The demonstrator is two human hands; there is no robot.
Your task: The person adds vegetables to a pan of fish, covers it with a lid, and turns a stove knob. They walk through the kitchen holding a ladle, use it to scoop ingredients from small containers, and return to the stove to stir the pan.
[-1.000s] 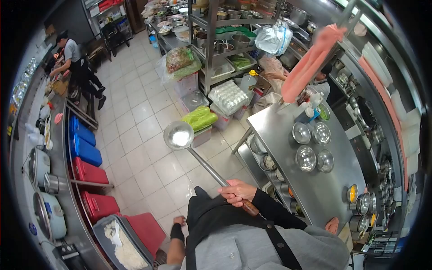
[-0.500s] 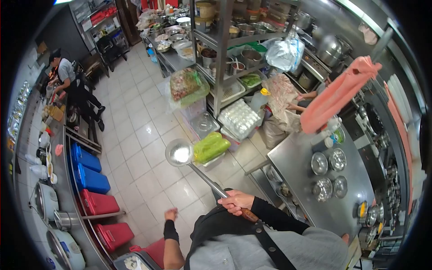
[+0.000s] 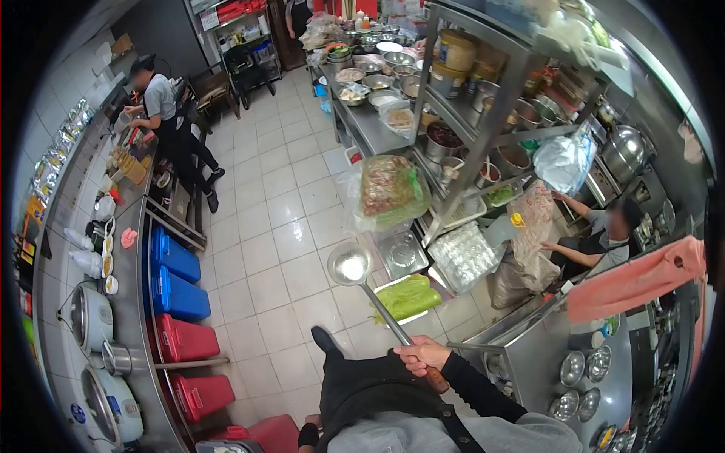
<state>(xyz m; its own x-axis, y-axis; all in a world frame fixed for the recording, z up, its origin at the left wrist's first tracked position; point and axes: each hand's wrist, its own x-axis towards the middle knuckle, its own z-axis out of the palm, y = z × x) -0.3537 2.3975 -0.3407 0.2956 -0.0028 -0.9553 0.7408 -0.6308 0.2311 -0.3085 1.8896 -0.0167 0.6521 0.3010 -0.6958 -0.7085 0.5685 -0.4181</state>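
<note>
A metal ladle (image 3: 350, 265) with a wooden grip stretches out before me, and the fingers of my right hand (image 3: 423, 355) are wrapped round its handle. The round bowl points forward above the tiled floor. Just right of its shaft, lower down, lie long green leafy vegetables (image 3: 408, 297) in a white tray. My left hand (image 3: 313, 420) hangs low by my side at the bottom of the view, mostly hidden past the black cuff, and its fingers cannot be made out.
Blue bins (image 3: 181, 294) and red bins (image 3: 198, 396) stand under the left counter. A bag of vegetables (image 3: 389, 189) and a foil-like covered stack (image 3: 464, 257) sit beside the metal shelf (image 3: 483, 136). One person (image 3: 162, 113) works at the left; another (image 3: 604, 241) crouches at the right, behind a pink cloth (image 3: 642, 279).
My view has shifted left and forward, bringing the crouching person into sight. The ladle stays in my right hand. My left hand has dropped back towards my body.
</note>
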